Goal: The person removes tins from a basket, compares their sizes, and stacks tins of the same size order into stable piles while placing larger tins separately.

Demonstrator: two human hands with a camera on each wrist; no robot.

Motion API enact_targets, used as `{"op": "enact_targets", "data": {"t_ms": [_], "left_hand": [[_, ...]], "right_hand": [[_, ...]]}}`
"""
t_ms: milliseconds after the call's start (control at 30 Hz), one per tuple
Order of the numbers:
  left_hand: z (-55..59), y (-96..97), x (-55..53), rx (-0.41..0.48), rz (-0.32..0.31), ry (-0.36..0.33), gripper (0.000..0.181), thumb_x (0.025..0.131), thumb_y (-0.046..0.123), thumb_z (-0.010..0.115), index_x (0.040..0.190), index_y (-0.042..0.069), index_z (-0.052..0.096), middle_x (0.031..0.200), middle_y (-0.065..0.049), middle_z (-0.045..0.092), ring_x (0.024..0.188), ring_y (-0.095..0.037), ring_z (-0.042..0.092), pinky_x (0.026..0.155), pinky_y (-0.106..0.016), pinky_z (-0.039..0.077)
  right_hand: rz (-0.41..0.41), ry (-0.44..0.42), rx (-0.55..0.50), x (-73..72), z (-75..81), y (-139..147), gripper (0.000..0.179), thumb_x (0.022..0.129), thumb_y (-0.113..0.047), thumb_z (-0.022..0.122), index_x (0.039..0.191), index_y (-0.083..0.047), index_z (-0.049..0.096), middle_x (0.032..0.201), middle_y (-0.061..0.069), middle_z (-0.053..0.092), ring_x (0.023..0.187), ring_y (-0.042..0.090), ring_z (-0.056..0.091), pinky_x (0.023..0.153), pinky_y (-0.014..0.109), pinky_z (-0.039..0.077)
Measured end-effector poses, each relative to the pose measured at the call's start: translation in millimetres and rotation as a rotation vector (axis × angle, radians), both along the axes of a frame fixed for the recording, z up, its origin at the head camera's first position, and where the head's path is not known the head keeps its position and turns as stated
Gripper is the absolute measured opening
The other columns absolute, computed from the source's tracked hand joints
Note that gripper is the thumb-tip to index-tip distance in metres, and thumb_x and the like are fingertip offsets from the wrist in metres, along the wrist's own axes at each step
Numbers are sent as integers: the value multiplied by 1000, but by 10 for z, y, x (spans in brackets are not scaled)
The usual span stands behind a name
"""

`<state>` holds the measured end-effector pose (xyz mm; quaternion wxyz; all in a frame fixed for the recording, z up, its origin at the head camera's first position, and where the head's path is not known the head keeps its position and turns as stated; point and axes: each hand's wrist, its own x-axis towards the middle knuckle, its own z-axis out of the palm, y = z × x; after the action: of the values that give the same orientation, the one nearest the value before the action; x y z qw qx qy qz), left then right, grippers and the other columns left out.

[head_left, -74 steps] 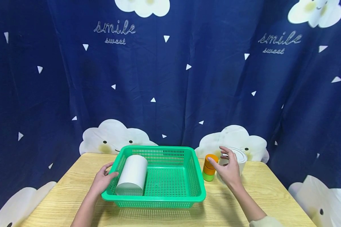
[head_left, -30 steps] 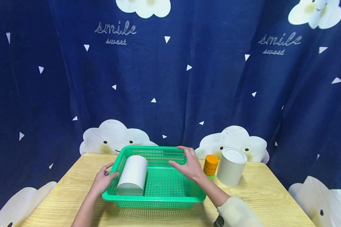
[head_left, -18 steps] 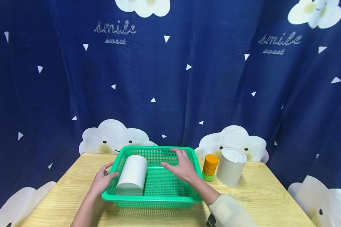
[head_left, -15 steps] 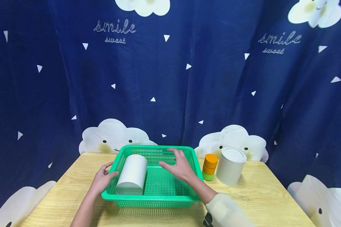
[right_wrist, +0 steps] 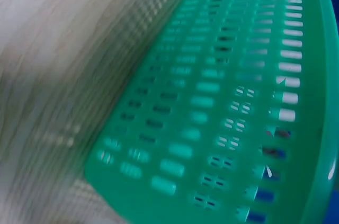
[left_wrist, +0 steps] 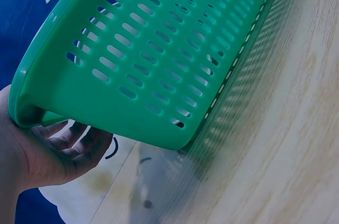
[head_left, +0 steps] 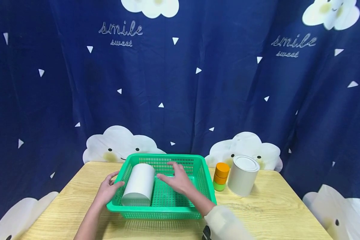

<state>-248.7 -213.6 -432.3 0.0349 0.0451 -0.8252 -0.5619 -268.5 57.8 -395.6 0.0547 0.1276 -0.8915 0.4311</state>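
Note:
A green plastic basket (head_left: 162,209) with slotted walls stands on the table, a smooth white cylinder (head_left: 140,183) lying on its side along its left end. My left hand (head_left: 106,190) grips the basket's left rim, thumb over the edge. In the left wrist view the left hand's fingers (left_wrist: 87,147) curl beneath that rim. Over the inside of the basket hovers my right hand (head_left: 179,180), thumb and fingers spread, holding nothing. Its thumb tip is close to the cylinder's right side. The right wrist view shows only the basket's outer wall (right_wrist: 212,128), with the hand hidden.
Right of the basket stands an upright stack of round pieces (head_left: 221,176), orange over green. Close beside it is a white lidded can (head_left: 243,175). The wooden table (head_left: 276,206) reaches back to a dark blue curtain (head_left: 180,83).
My right hand has come from beside the orange stack and white can, over the basket's right end, then left toward the cylinder. The left hand and basket stay in place.

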Motion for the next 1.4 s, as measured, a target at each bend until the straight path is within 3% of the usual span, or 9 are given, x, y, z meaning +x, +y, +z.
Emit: {"op": "enact_targets", "data": {"t_ms": [433,533,600,700,767,1000,1400], "left_hand": [[5,2,8,6,-2,-1,62,92,20,55,143,-1,26,124,-34,50,96,-30,63,73,-41,55],[11,18,15,9,-7,3,62,92,19,55,143,-2,27,123,-34,51,95,-29,63,73,-41,55],[12,41,15,10,-10,10,61,91,18,55,142,-2,28,123,-34,51,95,-29,63,73,-40,55],[1,60,1,15,-16,17,61,91,18,56,142,-2,28,122,-34,52,95,-28,62,73,-39,54],[-5,49,-6,5,-9,11,61,91,19,56,142,0,29,123,-33,52,97,-29,62,74,-39,54],[-1,1,14,-2,-7,5,62,92,20,56,143,-1,27,125,-34,50,100,-32,61,74,-40,54],[18,11,21,-20,-3,1,62,92,20,55,143,-1,27,125,-35,50,99,-33,62,74,-41,55]], "right_hand": [[-24,-125,-96,-3,-96,-236,72,79,-53,65,131,-8,46,131,23,49,118,38,50,89,51,45],[-40,-168,-118,15,-113,-291,70,79,-52,65,130,-8,47,127,23,51,111,35,53,81,47,47],[-52,-198,-137,28,-124,-321,71,80,-53,64,131,-8,46,124,21,53,97,29,57,69,42,49],[-68,-242,-173,48,-129,-380,73,79,-54,65,132,-8,44,117,19,55,80,23,55,56,40,49],[-69,-285,-206,46,-133,-432,76,78,-55,66,134,-9,42,116,18,54,77,21,52,51,41,49],[-112,-402,-299,57,-149,-615,83,73,-55,69,135,-10,37,124,19,50,105,34,53,55,53,51],[-157,-532,-340,19,-203,-808,105,69,-54,74,144,-5,19,123,30,44,109,48,49,62,68,46]]}}
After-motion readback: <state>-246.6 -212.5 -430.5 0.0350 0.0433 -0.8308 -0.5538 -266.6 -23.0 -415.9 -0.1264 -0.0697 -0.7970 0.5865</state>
